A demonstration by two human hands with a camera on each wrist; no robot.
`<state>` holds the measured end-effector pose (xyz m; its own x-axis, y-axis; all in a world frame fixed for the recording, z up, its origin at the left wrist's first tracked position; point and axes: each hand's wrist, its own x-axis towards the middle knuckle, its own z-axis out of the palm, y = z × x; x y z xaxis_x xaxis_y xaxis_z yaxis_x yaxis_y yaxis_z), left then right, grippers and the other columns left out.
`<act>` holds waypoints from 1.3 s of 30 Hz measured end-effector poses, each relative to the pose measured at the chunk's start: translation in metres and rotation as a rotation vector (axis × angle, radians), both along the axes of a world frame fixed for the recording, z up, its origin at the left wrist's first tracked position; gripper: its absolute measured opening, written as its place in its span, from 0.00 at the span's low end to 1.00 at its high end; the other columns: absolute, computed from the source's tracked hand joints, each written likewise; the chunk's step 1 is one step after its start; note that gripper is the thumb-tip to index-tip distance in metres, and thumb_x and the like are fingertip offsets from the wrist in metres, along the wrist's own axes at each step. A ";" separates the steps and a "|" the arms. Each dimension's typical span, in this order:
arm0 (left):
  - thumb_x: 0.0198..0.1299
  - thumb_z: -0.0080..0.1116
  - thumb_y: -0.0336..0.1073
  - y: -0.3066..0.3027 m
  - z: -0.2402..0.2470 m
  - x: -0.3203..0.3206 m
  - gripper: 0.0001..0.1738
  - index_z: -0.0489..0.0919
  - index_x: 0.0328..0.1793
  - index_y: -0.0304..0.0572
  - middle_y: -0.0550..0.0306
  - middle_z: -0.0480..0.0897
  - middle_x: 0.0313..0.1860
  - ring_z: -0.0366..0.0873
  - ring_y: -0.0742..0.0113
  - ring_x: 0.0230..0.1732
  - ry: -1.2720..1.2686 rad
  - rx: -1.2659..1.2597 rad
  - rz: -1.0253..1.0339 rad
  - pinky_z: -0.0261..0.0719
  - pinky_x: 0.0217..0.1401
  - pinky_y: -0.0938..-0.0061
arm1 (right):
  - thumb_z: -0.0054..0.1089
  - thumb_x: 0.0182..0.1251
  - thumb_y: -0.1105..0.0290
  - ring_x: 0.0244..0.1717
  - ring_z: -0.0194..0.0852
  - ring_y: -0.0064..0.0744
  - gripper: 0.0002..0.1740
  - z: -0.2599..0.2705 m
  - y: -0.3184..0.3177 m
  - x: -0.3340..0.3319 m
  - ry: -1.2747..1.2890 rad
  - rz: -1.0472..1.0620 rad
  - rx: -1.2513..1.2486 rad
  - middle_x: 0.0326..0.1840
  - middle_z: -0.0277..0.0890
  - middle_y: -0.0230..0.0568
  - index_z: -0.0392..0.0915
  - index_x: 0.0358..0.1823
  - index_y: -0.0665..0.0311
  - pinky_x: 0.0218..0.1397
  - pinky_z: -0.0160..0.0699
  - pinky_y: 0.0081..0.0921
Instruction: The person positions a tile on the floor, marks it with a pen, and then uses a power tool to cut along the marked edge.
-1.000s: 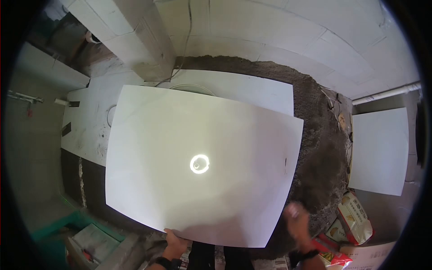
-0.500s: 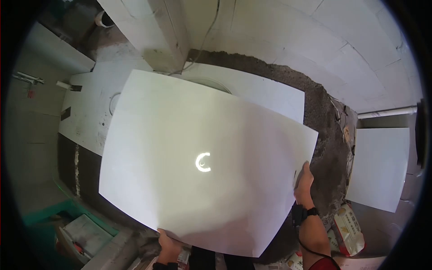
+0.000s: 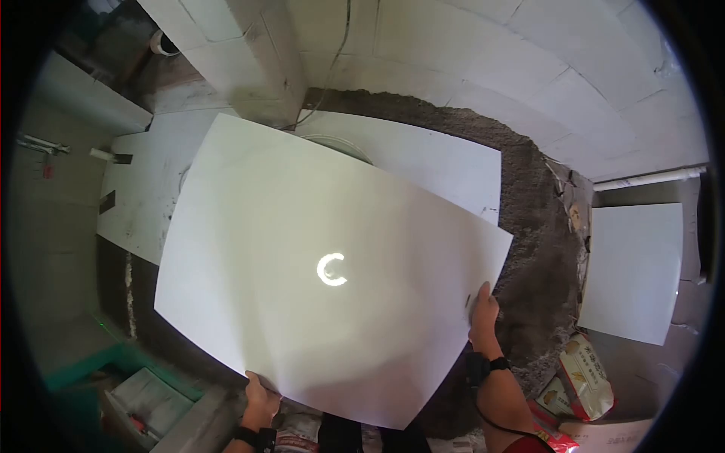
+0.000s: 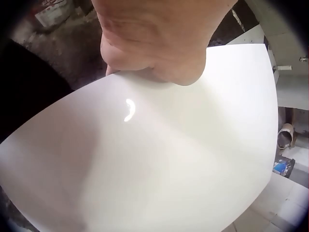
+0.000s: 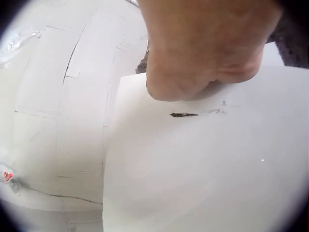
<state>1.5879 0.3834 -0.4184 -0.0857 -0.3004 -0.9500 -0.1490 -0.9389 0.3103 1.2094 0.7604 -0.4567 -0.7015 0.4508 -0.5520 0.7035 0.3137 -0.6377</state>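
Observation:
A large glossy white tile (image 3: 325, 226) fills the middle of the head view, slanted so its right side lies lower, with a bright ring light reflected on it. My left hand (image 3: 260, 400) grips its near left edge, thumb on top and fingers hidden underneath. Around the right edge, my right hand (image 3: 484, 317) holds on with the thumb over the face. Beside that thumb a short dark mark (image 5: 183, 115) shows on the tile. Another white tile (image 3: 430, 155) lies beyond, partly covered from view by the held one.
Dark rough mortar (image 3: 529, 249) borders the tiles on the right. A white panel (image 3: 634, 272) leans at the far right, above printed bags (image 3: 587, 377). A block pillar (image 3: 249, 75) rises at the back left, near a hanging cable (image 3: 340, 60). A green-edged bin (image 3: 151, 400) stands lower left.
My right hand, off the tile at first, has come to grip its right edge. The tile has turned clockwise, its right side swinging nearer to me. My left hand keeps hold of the near edge.

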 end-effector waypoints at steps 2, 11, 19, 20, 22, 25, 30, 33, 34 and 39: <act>0.72 0.29 0.65 0.004 -0.014 0.009 0.36 0.61 0.72 0.47 0.53 0.67 0.70 0.67 0.52 0.68 0.044 0.007 0.086 0.69 0.65 0.47 | 0.49 0.70 0.41 0.39 0.75 0.34 0.39 -0.007 0.012 0.004 -0.032 0.004 -0.018 0.37 0.78 0.49 0.77 0.43 0.81 0.44 0.73 0.32; 0.72 0.29 0.65 -0.017 -0.019 0.009 0.36 0.62 0.72 0.46 0.54 0.67 0.70 0.67 0.53 0.68 -0.080 -0.039 -0.008 0.70 0.65 0.49 | 0.65 0.59 0.52 0.59 0.68 0.55 0.31 0.085 -0.054 -0.119 0.848 1.135 0.857 0.56 0.72 0.57 0.72 0.55 0.70 0.63 0.65 0.46; 0.75 0.27 0.59 -0.024 -0.009 0.001 0.33 0.65 0.69 0.42 0.56 0.73 0.66 0.73 0.57 0.64 -0.030 -0.123 0.007 0.71 0.67 0.58 | 0.37 0.71 0.37 0.43 0.81 0.54 0.36 0.045 -0.140 -0.156 0.140 1.129 0.527 0.37 0.83 0.55 0.78 0.42 0.66 0.49 0.77 0.43; 0.76 0.29 0.56 -0.025 -0.011 -0.001 0.30 0.66 0.67 0.40 0.56 0.74 0.65 0.74 0.58 0.63 -0.051 -0.137 0.034 0.72 0.66 0.60 | 0.39 0.70 0.38 0.44 0.81 0.54 0.34 0.046 -0.136 -0.154 0.159 1.137 0.523 0.38 0.82 0.55 0.80 0.41 0.64 0.50 0.77 0.42; 0.76 0.31 0.53 -0.037 -0.034 0.026 0.28 0.66 0.66 0.38 0.55 0.75 0.63 0.74 0.60 0.62 -0.016 -0.185 0.076 0.73 0.65 0.62 | 0.40 0.69 0.38 0.44 0.81 0.55 0.35 0.042 -0.122 -0.143 0.162 1.116 0.522 0.37 0.82 0.55 0.81 0.41 0.64 0.51 0.77 0.42; 0.77 0.34 0.48 -0.039 -0.026 0.016 0.24 0.69 0.61 0.35 0.55 0.77 0.57 0.76 0.63 0.57 0.040 -0.249 0.116 0.76 0.62 0.68 | 0.42 0.67 0.36 0.45 0.81 0.56 0.36 0.051 -0.099 -0.120 0.098 1.040 0.558 0.37 0.82 0.56 0.83 0.40 0.64 0.52 0.77 0.43; 0.77 0.36 0.47 -0.042 -0.023 0.016 0.23 0.68 0.61 0.34 0.54 0.77 0.57 0.76 0.62 0.56 0.045 -0.273 0.030 0.76 0.62 0.65 | 0.43 0.67 0.38 0.43 0.80 0.59 0.35 0.048 -0.034 -0.077 0.049 0.932 0.653 0.35 0.82 0.58 0.83 0.39 0.65 0.50 0.77 0.44; 0.77 0.36 0.46 -0.050 -0.015 -0.007 0.23 0.67 0.62 0.33 0.52 0.75 0.60 0.75 0.58 0.59 -0.073 -0.266 -0.063 0.73 0.65 0.63 | 0.44 0.68 0.39 0.42 0.80 0.60 0.33 0.054 0.001 -0.047 0.032 0.801 0.580 0.34 0.81 0.58 0.83 0.38 0.65 0.47 0.76 0.46; 0.77 0.36 0.46 -0.052 -0.010 -0.016 0.23 0.67 0.62 0.33 0.52 0.75 0.60 0.75 0.58 0.59 -0.075 -0.262 -0.076 0.73 0.65 0.63 | 0.45 0.68 0.40 0.41 0.80 0.60 0.32 0.055 0.010 -0.036 0.025 0.779 0.581 0.32 0.81 0.58 0.82 0.36 0.66 0.44 0.75 0.46; 0.75 0.41 0.43 -0.093 0.006 -0.082 0.23 0.65 0.63 0.29 0.46 0.76 0.56 0.78 0.55 0.55 -0.066 -0.378 -0.400 0.79 0.57 0.58 | 0.51 0.68 0.45 0.31 0.77 0.56 0.30 0.008 0.053 0.031 0.175 0.541 0.516 0.26 0.78 0.56 0.78 0.28 0.69 0.37 0.72 0.44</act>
